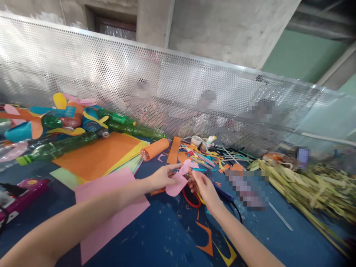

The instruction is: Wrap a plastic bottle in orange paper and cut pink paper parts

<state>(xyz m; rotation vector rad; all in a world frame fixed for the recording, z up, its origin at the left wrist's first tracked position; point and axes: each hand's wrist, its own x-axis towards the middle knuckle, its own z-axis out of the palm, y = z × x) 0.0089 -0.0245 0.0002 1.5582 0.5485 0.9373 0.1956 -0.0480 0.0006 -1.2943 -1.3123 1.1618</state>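
Observation:
My left hand (164,178) is closed in a pinch on a pink paper cutout (178,184) with rounded lobes, held just above the blue table. My right hand (202,185) is curled at the cutout's right edge, its fingertips meeting the paper there. Beneath the hands lies a pair of scissors with red handle loops (191,200), partly covered by the right hand. A large pink sheet (111,211) rests under my left forearm. Orange (205,239) and yellow (226,250) paper offcuts lie nearer to me.
Orange, yellow and green sheets (97,154) are stacked at left, near green plastic bottles (63,145) and a purple power strip (30,194). An orange-wrapped cylinder (154,149) lies behind my hands. Dried stalks (308,193) cover the right side. A perforated metal screen (172,85) bounds the back.

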